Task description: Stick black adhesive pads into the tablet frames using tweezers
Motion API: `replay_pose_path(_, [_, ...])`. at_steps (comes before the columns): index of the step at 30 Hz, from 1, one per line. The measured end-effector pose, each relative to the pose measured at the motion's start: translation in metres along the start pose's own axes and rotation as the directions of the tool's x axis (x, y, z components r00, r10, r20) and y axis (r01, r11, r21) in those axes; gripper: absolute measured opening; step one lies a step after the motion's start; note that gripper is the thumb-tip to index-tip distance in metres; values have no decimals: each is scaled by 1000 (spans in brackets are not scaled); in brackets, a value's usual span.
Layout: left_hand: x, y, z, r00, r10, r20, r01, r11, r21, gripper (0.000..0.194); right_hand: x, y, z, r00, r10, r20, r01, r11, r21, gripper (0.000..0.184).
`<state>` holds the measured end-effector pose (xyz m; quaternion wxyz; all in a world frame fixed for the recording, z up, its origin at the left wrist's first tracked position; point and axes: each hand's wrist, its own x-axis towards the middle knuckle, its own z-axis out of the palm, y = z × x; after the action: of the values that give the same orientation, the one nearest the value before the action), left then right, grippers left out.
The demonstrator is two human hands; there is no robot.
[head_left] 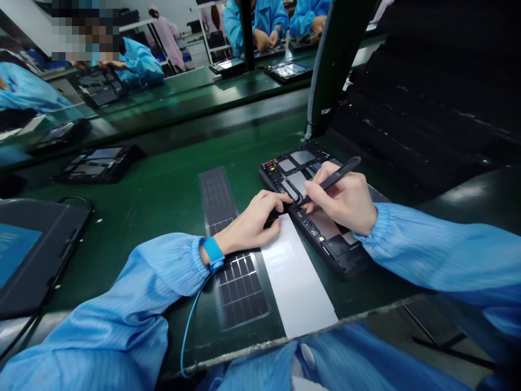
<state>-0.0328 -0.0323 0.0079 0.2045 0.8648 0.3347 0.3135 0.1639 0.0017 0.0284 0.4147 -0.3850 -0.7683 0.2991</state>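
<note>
Tablet housing (315, 222), opened to show its metal shields and circuit board, lay on our green workbench (171, 163), right of centre and near the bench's front edge. Our right hand (342, 198) pinched a slim black pen-like tool (340, 176), its tip angled down toward the housing's inner side. Our left hand (248, 222) lay palm down, gently curved and not spread, touching the housing's edge; we could not tell whether it held anything beneath it. A blue wrist strap (212, 252) circled that wrist, and its blue cord (189, 326) ran down past the bench edge. Just beside the housing lay a white paper strip (295, 277), with a dark gridded mat (240, 290) next to it. Farther left sat another opened tablet (100, 163) and a black-framed tablet (36, 255). Across the bench, co-workers in blue smocks (260, 21) sat at their own tablets.
</note>
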Motion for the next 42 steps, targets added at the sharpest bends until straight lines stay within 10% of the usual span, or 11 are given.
replay_pose_path(10, [0, 1, 0, 1000, -11, 0, 11, 1000, 1, 17, 2, 2, 1, 998, 55, 24, -56, 998, 26, 24])
replay_pose_path(18, [1, 2, 0, 998, 34, 58, -39, 996, 82, 18, -1, -1, 2, 976, -215, 43, 219, 962, -160, 22])
replay_pose_path(24, [9, 16, 2, 960, 115, 256, -204, 912, 355, 16, 3, -12, -11, 915, -141, -378, 214, 964, 158, 15])
replay_pose_path(29, [-6, 8, -48, 994, -106, -11, 105, 967, 233, 10, 0, -42, -4, 976, -169, 137, 160, 984, 74, 10])
replay_pose_path(33, [-33, 1, -76, 895, -398, 201, 376, 916, 138, 14, -1, -50, 32, 816, -131, 563, 39, 984, 172, 14])
replay_pose_path(36, [-40, -4, -73, 804, -440, 400, 397, 898, 189, 19, 2, -44, 56, 808, -105, 579, -21, 978, 206, 14])
replay_pose_path(42, [-29, -10, -65, 739, -491, 461, 429, 871, 239, 18, 5, -34, 65, 843, -86, 531, -68, 962, 263, 14])
